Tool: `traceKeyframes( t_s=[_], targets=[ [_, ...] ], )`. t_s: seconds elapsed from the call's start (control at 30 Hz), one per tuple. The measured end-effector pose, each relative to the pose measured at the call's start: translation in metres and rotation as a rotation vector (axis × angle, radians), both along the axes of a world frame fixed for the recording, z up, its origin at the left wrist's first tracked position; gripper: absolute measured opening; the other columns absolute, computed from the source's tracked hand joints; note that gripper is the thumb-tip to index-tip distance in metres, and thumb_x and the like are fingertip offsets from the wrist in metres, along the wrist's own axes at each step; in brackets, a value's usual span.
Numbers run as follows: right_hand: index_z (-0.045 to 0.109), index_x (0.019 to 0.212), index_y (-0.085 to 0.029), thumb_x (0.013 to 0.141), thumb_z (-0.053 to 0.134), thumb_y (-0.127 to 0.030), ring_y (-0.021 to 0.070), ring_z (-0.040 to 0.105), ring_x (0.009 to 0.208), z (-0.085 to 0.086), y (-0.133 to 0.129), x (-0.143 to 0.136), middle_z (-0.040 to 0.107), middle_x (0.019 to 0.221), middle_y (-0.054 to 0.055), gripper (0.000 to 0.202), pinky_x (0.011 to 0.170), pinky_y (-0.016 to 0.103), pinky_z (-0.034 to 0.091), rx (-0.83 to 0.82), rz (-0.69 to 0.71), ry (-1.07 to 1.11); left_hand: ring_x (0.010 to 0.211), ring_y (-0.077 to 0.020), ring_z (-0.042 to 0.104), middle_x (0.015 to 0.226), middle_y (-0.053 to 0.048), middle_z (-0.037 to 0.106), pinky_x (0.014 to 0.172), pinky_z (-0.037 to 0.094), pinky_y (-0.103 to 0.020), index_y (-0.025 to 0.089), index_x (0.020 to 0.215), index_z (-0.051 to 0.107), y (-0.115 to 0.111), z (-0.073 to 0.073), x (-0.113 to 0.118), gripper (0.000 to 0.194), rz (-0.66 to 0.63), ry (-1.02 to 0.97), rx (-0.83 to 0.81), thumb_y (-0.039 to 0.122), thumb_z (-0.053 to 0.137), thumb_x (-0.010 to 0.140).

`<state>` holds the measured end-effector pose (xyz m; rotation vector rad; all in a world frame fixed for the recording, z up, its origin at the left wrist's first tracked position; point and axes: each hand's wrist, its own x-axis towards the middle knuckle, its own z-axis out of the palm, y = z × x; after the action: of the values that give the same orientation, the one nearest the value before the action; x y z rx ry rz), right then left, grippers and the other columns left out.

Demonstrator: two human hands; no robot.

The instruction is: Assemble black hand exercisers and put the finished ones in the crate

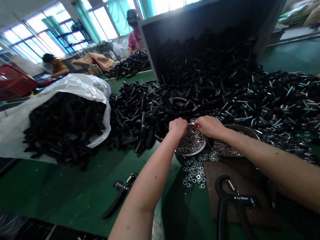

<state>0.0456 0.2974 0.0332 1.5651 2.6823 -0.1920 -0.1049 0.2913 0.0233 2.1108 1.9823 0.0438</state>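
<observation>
Small metal parts (192, 141) want light fingertip picking; left hand (178, 127) and right hand (211, 126) curled at dish (193, 154), any grasp unclear.

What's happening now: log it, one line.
left hand: at metal dish of small parts; right hand: at its rim; hand gripper: on brown board

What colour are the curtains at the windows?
Teal green; the curtains show best in the head view, along the top.

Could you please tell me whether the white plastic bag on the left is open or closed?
Open: the white bag gapes wide, and black parts show inside it.
</observation>
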Motion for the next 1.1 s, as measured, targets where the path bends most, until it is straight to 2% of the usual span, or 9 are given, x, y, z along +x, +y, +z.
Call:
traceKeyframes(
  t_s=[0.23, 0.4, 0.53, 0.67, 0.77, 0.9, 0.97, 1.03, 1.1],
  targets=[
    [0.071, 0.097, -0.021, 0.08, 0.052, -0.023, 0.0254, 0.063, 0.097, 0.003, -0.004, -0.005, 0.069, 0.105, 0.012, 0.025, 0.076, 0.032, 0.046, -0.007, 0.038, -0.097, 0.101, -0.0273, 0.058, 0.101, -0.013, 0.064, 0.085, 0.044, -0.034, 0.015, 0.079, 0.067, -0.01, 0.004, -0.011, 0.011, 0.092, -0.267, -0.003, 0.014, 0.063, 0.069],
    [0.07, 0.099, -0.016, 0.078, 0.053, -0.019, 0.0264, 0.064, 0.096, 0.004, -0.006, -0.012, 0.069, 0.105, 0.015, 0.027, 0.076, 0.032, 0.047, -0.005, 0.084, -0.147, 0.076, -0.0159, 0.059, 0.082, -0.005, 0.066, 0.068, 0.046, -0.026, 0.015, 0.077, 0.059, -0.036, 0.003, -0.024, 0.006, 0.102, -0.706, -0.081, 0.016, 0.063, 0.072],
    [0.07, 0.099, -0.014, 0.078, 0.055, -0.018, 0.0266, 0.064, 0.097, 0.005, -0.005, -0.018, 0.068, 0.105, 0.017, 0.026, 0.076, 0.031, 0.047, -0.008, 0.098, -0.167, 0.058, -0.0074, 0.052, 0.08, -0.005, 0.065, 0.055, 0.042, -0.019, 0.014, 0.076, 0.054, -0.058, 0.002, -0.031, 0.008, 0.121, -1.092, -0.229, 0.018, 0.06, 0.078],
    [0.07, 0.1, -0.014, 0.08, 0.053, -0.02, 0.027, 0.063, 0.099, 0.005, -0.007, -0.02, 0.068, 0.106, 0.018, 0.026, 0.078, 0.032, 0.046, -0.012, 0.079, -0.15, 0.053, -0.0042, 0.049, 0.077, -0.004, 0.063, 0.051, 0.04, -0.017, 0.014, 0.077, 0.052, -0.072, 0.001, -0.035, 0.017, 0.175, -1.381, -0.32, 0.021, 0.068, 0.074],
    [0.071, 0.097, -0.016, 0.077, 0.06, -0.022, 0.0271, 0.063, 0.099, 0.005, -0.007, -0.017, 0.068, 0.104, 0.017, 0.024, 0.08, 0.032, 0.046, -0.026, 0.057, -0.126, 0.052, -0.0038, 0.049, 0.074, -0.004, 0.063, 0.05, 0.039, -0.015, 0.013, 0.077, 0.053, -0.077, 0.0, -0.037, 0.021, 0.198, -1.517, -0.37, 0.019, 0.072, 0.071],
    [0.072, 0.087, -0.017, 0.073, 0.066, -0.024, 0.0281, 0.064, 0.095, 0.011, -0.007, -0.01, 0.07, 0.098, 0.015, 0.017, 0.077, 0.034, 0.046, -0.048, 0.039, -0.064, 0.051, -0.0034, 0.049, 0.073, -0.003, 0.062, 0.048, 0.039, -0.014, 0.012, 0.077, 0.053, -0.08, 0.0, -0.036, 0.019, 0.212, -1.646, -0.419, 0.016, 0.072, 0.072],
    [0.072, 0.087, -0.018, 0.076, 0.064, -0.026, 0.0273, 0.063, 0.095, 0.016, -0.012, -0.006, 0.07, 0.099, 0.013, 0.016, 0.075, 0.034, 0.046, -0.052, 0.039, -0.002, 0.051, -0.0035, 0.05, 0.073, -0.003, 0.062, 0.047, 0.039, -0.014, 0.012, 0.077, 0.054, -0.082, 0.0, -0.035, 0.02, 0.224, -1.712, -0.442, 0.016, 0.072, 0.071],
    [0.07, 0.094, -0.021, 0.084, 0.055, -0.031, 0.0212, 0.064, 0.091, 0.023, -0.022, -0.003, 0.07, 0.1, 0.008, 0.021, 0.073, 0.03, 0.047, -0.063, 0.067, 0.087, 0.051, -0.0038, 0.051, 0.073, -0.002, 0.062, 0.047, 0.04, -0.013, 0.012, 0.077, 0.055, -0.086, 0.0, -0.032, 0.021, 0.226, -1.774, -0.453, 0.016, 0.073, 0.07],
    [0.066, 0.103, -0.023, 0.088, 0.047, -0.035, 0.014, 0.064, 0.075, 0.028, -0.037, 0.0, 0.07, 0.093, 0.004, 0.027, 0.063, 0.025, 0.047, -0.181, 0.111, 0.309, 0.053, -0.0041, 0.052, 0.074, -0.001, 0.062, 0.049, 0.042, -0.013, 0.012, 0.078, 0.056, -0.092, 0.001, -0.027, 0.022, 0.22, -1.824, -0.452, 0.016, 0.074, 0.068]
  ],
)
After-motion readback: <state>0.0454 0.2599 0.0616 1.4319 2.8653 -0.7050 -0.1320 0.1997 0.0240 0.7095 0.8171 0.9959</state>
